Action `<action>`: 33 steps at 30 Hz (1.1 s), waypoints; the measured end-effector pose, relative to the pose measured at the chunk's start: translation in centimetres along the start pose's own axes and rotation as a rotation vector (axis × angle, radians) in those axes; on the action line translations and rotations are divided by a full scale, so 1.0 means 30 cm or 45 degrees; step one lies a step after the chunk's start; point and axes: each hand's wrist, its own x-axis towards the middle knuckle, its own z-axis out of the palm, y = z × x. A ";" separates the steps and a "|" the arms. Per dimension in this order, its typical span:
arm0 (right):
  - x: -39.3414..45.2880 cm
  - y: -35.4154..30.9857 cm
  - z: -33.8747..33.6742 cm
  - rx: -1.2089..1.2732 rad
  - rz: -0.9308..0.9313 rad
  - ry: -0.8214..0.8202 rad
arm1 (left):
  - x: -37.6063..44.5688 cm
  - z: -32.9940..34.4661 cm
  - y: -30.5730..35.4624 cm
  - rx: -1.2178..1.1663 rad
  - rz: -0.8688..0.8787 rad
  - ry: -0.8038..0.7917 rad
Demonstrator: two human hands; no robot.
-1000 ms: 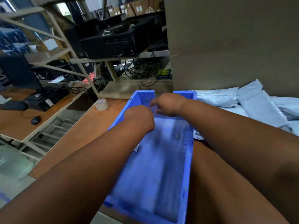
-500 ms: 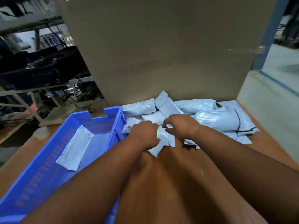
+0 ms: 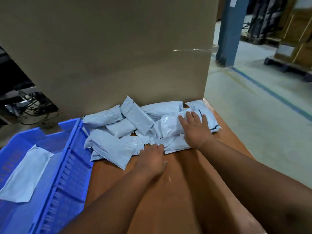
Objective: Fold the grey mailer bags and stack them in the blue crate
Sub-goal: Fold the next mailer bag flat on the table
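A large brown cardboard wall (image 3: 108,53) stands upright at the far edge of the bench (image 3: 182,191) and fills most of the upper view. The bench has a smooth orange-brown top. To the right of it is a pale concrete floor (image 3: 263,115) with a dark blue line painted on it, and a blue pillar (image 3: 231,31) stands further back.

The blue crate (image 3: 67,174) is on the left side of the bench, its long wall just beside the pile of bags. Inside the crate, one folded grey mailer bag (image 3: 25,176) lies flat on the bottom, a little tilted.

The pile of grey mailer bags (image 3: 135,125) lies on the bench against the foot of the cardboard wall, between the crate and the right edge of the bench. The bags overlap each other in many directions; some are puffed and some are flat. One bag at the right end (image 3: 211,115) has a dark line printed on it.

The right hand (image 3: 196,130) lies palm down on the right part of the pile, with the fingers spread out flat; it presses on the bags and grips nothing. The left hand (image 3: 152,162) is at the near edge of the pile. Its fingers are curled and the tips touch the edge of a flat bag (image 3: 175,144), but I cannot tell if it really holds that bag.
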 end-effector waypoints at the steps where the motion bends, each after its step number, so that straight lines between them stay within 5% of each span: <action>1: 0.016 0.016 0.011 -0.011 0.010 -0.014 | 0.005 0.002 0.009 -0.004 -0.020 0.010; 10: 0.070 0.081 0.035 -0.116 -0.352 0.165 | -0.066 0.035 -0.008 -0.025 -0.106 0.171; 19: -0.254 -0.179 0.018 0.198 -0.735 0.419 | -0.257 0.066 -0.095 -0.206 -0.303 0.412; 25: -0.497 -0.309 0.054 0.215 -1.084 0.346 | -0.589 0.266 -0.159 -0.386 -0.425 0.477; 33: -0.670 -0.429 0.052 0.313 -1.069 0.181 | -0.839 0.281 -0.172 -0.262 -0.175 0.317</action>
